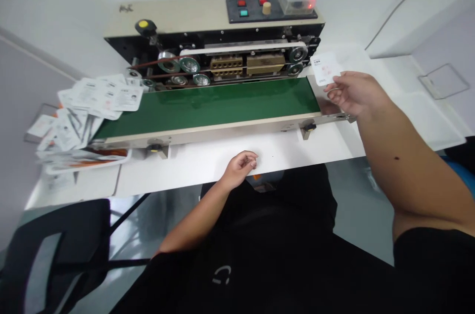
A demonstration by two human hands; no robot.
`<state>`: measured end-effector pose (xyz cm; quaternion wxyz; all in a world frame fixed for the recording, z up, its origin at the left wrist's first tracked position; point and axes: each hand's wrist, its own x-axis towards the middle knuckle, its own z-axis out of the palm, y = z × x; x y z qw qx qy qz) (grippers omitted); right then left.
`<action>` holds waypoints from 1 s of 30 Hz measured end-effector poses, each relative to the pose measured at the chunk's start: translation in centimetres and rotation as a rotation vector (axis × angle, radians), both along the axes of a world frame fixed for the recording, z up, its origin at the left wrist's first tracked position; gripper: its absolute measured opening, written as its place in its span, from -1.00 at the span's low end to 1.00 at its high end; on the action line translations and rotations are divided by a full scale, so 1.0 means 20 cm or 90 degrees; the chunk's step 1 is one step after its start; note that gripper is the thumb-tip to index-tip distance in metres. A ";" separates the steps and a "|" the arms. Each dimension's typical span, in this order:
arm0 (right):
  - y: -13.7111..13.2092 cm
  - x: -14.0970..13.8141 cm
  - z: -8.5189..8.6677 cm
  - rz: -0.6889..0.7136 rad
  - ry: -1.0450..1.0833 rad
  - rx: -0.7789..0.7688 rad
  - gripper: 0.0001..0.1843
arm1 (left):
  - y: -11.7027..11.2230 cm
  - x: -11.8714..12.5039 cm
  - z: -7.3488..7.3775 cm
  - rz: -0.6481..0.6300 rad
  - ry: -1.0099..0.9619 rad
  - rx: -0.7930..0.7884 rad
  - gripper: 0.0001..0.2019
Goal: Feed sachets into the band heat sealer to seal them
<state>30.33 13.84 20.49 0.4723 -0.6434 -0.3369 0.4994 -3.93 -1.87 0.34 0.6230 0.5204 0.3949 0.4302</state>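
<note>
My right hand (351, 92) pinches a small white printed sachet (324, 69) by its lower right corner. The sachet is held up flat, with rounded corners, red and black print facing me. It is beside the right end of a band sealing machine (178, 17), near the rollers where the sealing belts start. My left hand (240, 168) rests at the front edge of the white table (193, 165), fingers loosely curled and a little apart, with nothing in it. A green conveyor belt (222, 104) runs along the machine's front.
Several white sachets (100, 96) lie heaped at the belt's left end and over a white tray (111, 158). A control panel (254, 10) with buttons and a knob tops the machine. A black chair (67, 245) stands at lower left. A white tray-like surface (415, 111) lies right.
</note>
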 end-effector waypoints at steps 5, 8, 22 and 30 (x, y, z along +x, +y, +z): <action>0.07 0.03 0.01 -0.006 0.028 -0.021 -0.67 | 0.00 0.00 0.00 0.005 0.004 0.000 -0.61; 0.11 0.02 -0.01 -0.002 0.023 -0.015 -0.69 | 0.00 0.00 0.00 0.005 0.001 0.001 -0.60; 0.22 -0.25 -0.10 0.130 0.066 -0.029 -0.83 | 0.00 0.00 0.00 0.004 0.003 -0.003 -0.61; -0.19 -0.23 -0.14 0.172 0.034 0.144 -0.71 | -0.05 -0.04 -0.01 0.032 0.003 0.082 -0.62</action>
